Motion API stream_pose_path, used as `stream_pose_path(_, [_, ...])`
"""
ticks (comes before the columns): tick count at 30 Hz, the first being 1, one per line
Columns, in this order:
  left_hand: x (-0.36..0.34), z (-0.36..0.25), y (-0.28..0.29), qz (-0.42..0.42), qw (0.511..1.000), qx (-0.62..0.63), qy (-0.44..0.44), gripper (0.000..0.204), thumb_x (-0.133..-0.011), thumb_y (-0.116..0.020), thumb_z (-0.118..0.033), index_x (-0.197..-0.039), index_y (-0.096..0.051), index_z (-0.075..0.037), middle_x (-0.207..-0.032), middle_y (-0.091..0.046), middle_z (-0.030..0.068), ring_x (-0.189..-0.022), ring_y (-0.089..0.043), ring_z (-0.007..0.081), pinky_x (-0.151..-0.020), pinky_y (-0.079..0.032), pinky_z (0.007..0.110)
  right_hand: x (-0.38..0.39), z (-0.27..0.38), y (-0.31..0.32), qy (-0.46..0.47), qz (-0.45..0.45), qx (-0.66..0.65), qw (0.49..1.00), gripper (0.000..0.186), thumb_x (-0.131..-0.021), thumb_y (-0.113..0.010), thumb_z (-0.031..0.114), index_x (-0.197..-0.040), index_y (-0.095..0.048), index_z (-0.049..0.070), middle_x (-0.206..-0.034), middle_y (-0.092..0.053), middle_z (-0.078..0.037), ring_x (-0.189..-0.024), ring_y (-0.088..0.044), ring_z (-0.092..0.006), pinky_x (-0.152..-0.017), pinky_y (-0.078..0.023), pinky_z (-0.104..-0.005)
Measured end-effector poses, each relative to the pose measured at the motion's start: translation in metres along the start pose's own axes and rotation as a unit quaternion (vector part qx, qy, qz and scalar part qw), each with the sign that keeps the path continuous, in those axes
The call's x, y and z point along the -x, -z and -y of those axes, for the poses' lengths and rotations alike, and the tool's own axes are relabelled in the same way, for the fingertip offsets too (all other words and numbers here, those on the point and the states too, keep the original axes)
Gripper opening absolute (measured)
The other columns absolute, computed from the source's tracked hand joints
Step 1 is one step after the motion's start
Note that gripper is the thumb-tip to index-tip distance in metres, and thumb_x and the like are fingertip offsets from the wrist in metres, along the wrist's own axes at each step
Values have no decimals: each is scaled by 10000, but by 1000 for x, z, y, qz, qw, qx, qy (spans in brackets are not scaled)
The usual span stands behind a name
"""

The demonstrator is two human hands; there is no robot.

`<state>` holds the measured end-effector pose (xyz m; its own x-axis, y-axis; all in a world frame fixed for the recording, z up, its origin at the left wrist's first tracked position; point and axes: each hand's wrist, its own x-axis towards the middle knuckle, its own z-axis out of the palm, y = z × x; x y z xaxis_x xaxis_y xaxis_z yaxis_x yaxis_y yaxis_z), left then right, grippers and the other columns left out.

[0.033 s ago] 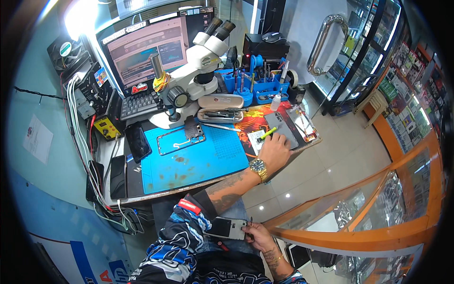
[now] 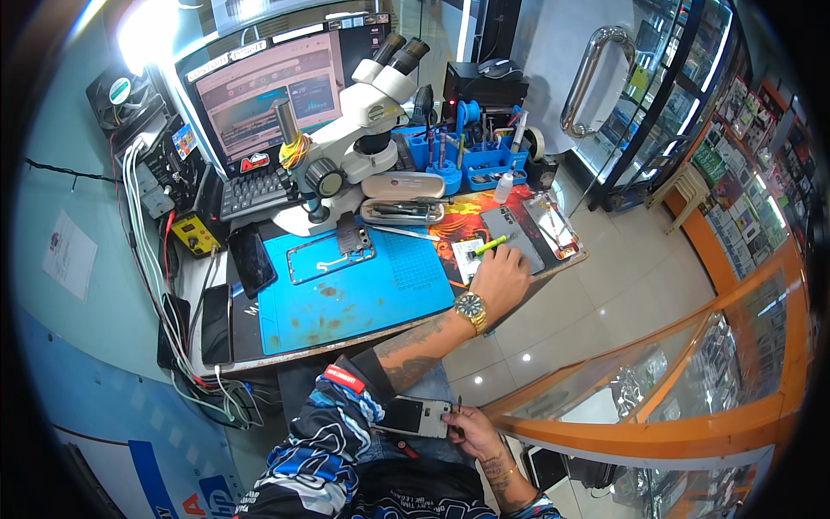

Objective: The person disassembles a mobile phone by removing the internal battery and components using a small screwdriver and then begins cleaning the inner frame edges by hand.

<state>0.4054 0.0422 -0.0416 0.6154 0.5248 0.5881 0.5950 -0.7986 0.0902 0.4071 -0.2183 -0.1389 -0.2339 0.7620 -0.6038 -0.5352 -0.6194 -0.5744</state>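
My left hand (image 2: 503,278), with a gold watch (image 2: 470,310) on its wrist, reaches across to the right part of the bench. Its fingers close on a yellow-green pen-like tool (image 2: 491,246) over a small white card (image 2: 467,265). A dark grey flat panel (image 2: 516,232) lies just past the fingertips. Over my lap, my right hand (image 2: 471,430) grips the right end of an opened phone (image 2: 415,416) with a black rectangle on its pale back. A thin dark tool (image 2: 459,403) sticks up by these fingers; its kind is unclear. A small red-and-black tool (image 2: 406,449) lies below the phone.
On the blue work mat (image 2: 346,298) rests a phone frame (image 2: 316,264). Behind it stand a microscope (image 2: 367,130), an open tool case (image 2: 402,210) and a blue organizer (image 2: 484,164). Dark phones (image 2: 216,324) lie at the left; an orange-framed glass counter (image 2: 657,432) bounds the right.
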Motion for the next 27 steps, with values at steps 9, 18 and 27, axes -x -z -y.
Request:
stream_pose_path(9, [13, 12, 9, -13, 1000, 7, -10, 246, -930, -684, -302, -987, -712, -64, -956, -626, 94, -993, -604, 273, -858, -498, 404, 2, -1, -4, 7, 6, -1, 1000, 102, -979, -706, 154, -997, -662, 64, -757, -559, 40, -611, -487, -57, -523, -319, -200])
stream_pose_path(18, [24, 35, 42, 21, 998, 46, -28, 461, -909, -715, -354, -1269, -656, -72, -1251, -614, 152, -1189, -576, 324, -1020, -464, 461, 5, -2, -1, 13, 6, 8, 1000, 123, -986, -708, 187, -970, -642, 84, -752, -553, 51, -616, -480, -40, -528, -319, -198])
stream_pose_path(27, [32, 82, 62, 81, 992, 81, 57, 701, -836, -782, -525, -1354, -639, -75, -1309, -627, 173, -1213, -586, 349, -1024, -471, 461, 5, 3, -8, 8, 22, 18, 1000, 145, -996, -705, 221, -976, -632, 97, -786, -556, 64, -642, -479, -28, -546, -315, -191])
